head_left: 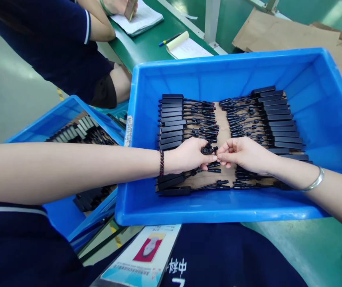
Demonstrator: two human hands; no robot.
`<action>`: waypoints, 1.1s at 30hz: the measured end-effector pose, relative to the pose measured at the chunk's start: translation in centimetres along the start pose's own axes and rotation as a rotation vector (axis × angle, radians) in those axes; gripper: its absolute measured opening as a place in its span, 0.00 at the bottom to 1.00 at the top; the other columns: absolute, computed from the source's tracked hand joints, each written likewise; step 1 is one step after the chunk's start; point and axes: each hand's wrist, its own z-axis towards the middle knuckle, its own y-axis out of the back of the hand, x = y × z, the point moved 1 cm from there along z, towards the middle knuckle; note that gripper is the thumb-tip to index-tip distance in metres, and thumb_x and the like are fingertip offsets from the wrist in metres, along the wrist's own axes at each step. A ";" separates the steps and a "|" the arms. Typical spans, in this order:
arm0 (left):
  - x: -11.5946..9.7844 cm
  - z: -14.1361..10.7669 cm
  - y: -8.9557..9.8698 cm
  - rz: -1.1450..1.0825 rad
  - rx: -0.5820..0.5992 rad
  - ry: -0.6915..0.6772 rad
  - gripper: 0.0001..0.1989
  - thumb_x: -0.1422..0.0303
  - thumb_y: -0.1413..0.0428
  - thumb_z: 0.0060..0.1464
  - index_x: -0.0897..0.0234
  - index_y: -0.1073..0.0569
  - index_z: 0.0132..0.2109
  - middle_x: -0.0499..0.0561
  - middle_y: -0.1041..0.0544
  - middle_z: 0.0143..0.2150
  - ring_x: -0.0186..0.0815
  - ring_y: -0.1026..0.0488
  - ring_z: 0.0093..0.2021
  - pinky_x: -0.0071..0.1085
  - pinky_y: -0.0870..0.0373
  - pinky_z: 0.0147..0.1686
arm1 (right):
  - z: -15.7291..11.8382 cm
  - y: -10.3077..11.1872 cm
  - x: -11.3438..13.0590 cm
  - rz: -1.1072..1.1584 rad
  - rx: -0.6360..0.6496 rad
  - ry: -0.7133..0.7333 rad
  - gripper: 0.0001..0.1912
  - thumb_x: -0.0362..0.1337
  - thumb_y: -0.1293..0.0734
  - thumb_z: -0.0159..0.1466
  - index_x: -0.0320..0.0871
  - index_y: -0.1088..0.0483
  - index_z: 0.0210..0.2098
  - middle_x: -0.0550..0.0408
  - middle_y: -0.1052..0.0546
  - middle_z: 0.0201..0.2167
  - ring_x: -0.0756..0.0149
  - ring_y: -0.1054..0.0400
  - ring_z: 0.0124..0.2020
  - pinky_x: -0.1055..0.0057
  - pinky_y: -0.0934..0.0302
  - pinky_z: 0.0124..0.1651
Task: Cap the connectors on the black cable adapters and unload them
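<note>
A large blue bin holds two rows of black box-shaped parts with short cables, laid on brown cardboard. My left hand is over the left row, its thumb and fingers closed round a black cable connector. Close against it, my right hand pinches at the same spot between the rows; what its fingertips hold is too small to name. Cable ends of the left row point towards those of the right row.
At the left stands another blue bin with more parts. A person sits at a green table with papers, a notepad and a pen. Flat cardboard lies at upper right.
</note>
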 end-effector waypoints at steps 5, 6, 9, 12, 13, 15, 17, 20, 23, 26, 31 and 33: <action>-0.4 -0.2 0.0 0.015 0.000 0.006 0.04 0.72 0.43 0.50 0.68 0.30 0.34 0.51 0.25 0.32 0.26 0.29 0.24 0.24 0.27 0.26 | 0.0 -0.2 0.3 -0.029 0.045 0.013 0.02 0.32 0.36 0.59 0.38 0.34 0.31 0.55 0.26 0.26 0.74 0.32 0.25 0.76 0.34 0.32; -0.4 -0.3 0.0 0.022 0.006 0.009 0.04 0.72 0.43 0.50 0.68 0.29 0.34 0.51 0.26 0.32 0.26 0.29 0.24 0.24 0.28 0.27 | 0.0 -0.3 0.4 -0.069 0.051 0.020 0.02 0.31 0.36 0.59 0.38 0.35 0.30 0.56 0.27 0.25 0.75 0.33 0.25 0.77 0.35 0.31; -0.5 -0.5 0.1 0.045 0.048 0.012 0.04 0.73 0.44 0.49 0.68 0.28 0.36 0.49 0.26 0.32 0.25 0.30 0.24 0.23 0.29 0.27 | 0.0 -0.4 0.4 -0.264 0.046 0.035 0.02 0.31 0.38 0.60 0.39 0.36 0.30 0.57 0.28 0.23 0.75 0.35 0.23 0.78 0.39 0.28; -0.7 -0.6 0.1 0.070 0.088 0.006 0.06 0.73 0.44 0.50 0.68 0.28 0.37 0.48 0.26 0.34 0.24 0.31 0.24 0.22 0.31 0.26 | 0.0 -0.5 0.4 -0.395 0.051 0.033 0.03 0.32 0.39 0.60 0.40 0.35 0.30 0.57 0.28 0.23 0.73 0.35 0.24 0.77 0.43 0.27; -0.9 -0.6 0.1 0.073 0.095 0.007 0.06 0.74 0.44 0.50 0.68 0.28 0.37 0.48 0.26 0.34 0.24 0.31 0.23 0.21 0.31 0.25 | -0.1 -0.6 0.5 -0.422 0.047 0.035 0.03 0.32 0.39 0.60 0.40 0.35 0.30 0.57 0.28 0.23 0.73 0.35 0.24 0.77 0.43 0.27; -1.2 -0.6 0.2 0.073 0.104 0.016 0.05 0.74 0.44 0.49 0.68 0.28 0.37 0.48 0.26 0.33 0.24 0.31 0.23 0.21 0.33 0.25 | -0.1 -0.7 0.8 -0.476 0.015 0.049 0.03 0.32 0.38 0.61 0.40 0.35 0.30 0.57 0.28 0.23 0.73 0.36 0.24 0.77 0.45 0.27; -1.5 -0.6 0.2 0.073 0.113 0.030 0.04 0.75 0.44 0.49 0.69 0.28 0.35 0.47 0.27 0.32 0.24 0.32 0.23 0.21 0.33 0.25 | -0.3 -0.8 1.1 -0.526 -0.020 0.072 0.04 0.33 0.38 0.61 0.40 0.35 0.30 0.58 0.29 0.23 0.73 0.37 0.24 0.77 0.45 0.28; -1.6 -0.7 0.2 0.084 0.116 0.036 0.03 0.75 0.44 0.49 0.69 0.29 0.34 0.47 0.28 0.31 0.24 0.32 0.23 0.21 0.33 0.25 | -0.3 -0.9 1.2 -0.536 -0.038 0.068 0.04 0.34 0.38 0.61 0.41 0.34 0.30 0.58 0.29 0.23 0.73 0.37 0.24 0.76 0.45 0.28; -1.4 -0.7 0.1 0.107 0.087 0.042 0.04 0.73 0.44 0.50 0.68 0.30 0.35 0.47 0.28 0.31 0.24 0.31 0.24 0.22 0.33 0.25 | -0.1 -0.9 0.7 -0.394 0.031 -0.008 0.02 0.31 0.37 0.59 0.41 0.34 0.30 0.58 0.29 0.23 0.72 0.36 0.24 0.77 0.42 0.29; -1.1 -0.7 0.0 0.067 0.065 0.023 0.07 0.74 0.44 0.51 0.66 0.31 0.39 0.47 0.28 0.33 0.24 0.31 0.23 0.22 0.33 0.24 | 0.0 -0.8 0.5 -0.130 0.096 -0.144 0.05 0.28 0.38 0.61 0.39 0.35 0.28 0.54 0.27 0.26 0.73 0.34 0.26 0.77 0.37 0.31; -0.9 -0.5 0.1 0.064 0.096 0.008 0.06 0.72 0.43 0.51 0.66 0.30 0.38 0.46 0.29 0.31 0.25 0.29 0.25 0.23 0.30 0.28 | 0.1 0.1 0.6 0.159 0.071 -0.305 0.09 0.21 0.43 0.62 0.35 0.34 0.30 0.50 0.27 0.30 0.76 0.33 0.26 0.79 0.34 0.34; -0.7 -0.4 0.1 0.074 0.100 0.020 0.06 0.72 0.43 0.51 0.67 0.30 0.37 0.46 0.29 0.30 0.26 0.28 0.26 0.25 0.28 0.30 | 0.2 0.4 0.6 0.169 0.067 -0.281 0.09 0.19 0.42 0.60 0.34 0.33 0.31 0.50 0.27 0.30 0.77 0.32 0.27 0.81 0.34 0.35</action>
